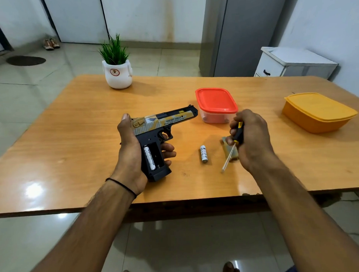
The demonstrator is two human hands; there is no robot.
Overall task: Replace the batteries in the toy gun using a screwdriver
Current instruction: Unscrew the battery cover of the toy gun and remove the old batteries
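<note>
From the head view, the red-lidded box (216, 114) is closed, and something reddish shows through its clear wall, too blurred to name. The orange box (318, 113) is lidded and opaque. The gun (154, 134) has its grip compartment open, with one battery (150, 158) in the left slot. The left hand (130, 149) wraps the gun's grip just above the table (73, 139). The right hand (251, 137) is curled tight round the screwdriver (238, 135), whose shaft slants down over a flat tan piece (233, 154). A loose cell (203, 154) lies between the hands.

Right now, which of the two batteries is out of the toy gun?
The loose battery lying on the table, right of the toy gun; the other battery sits inside its open grip.
</note>
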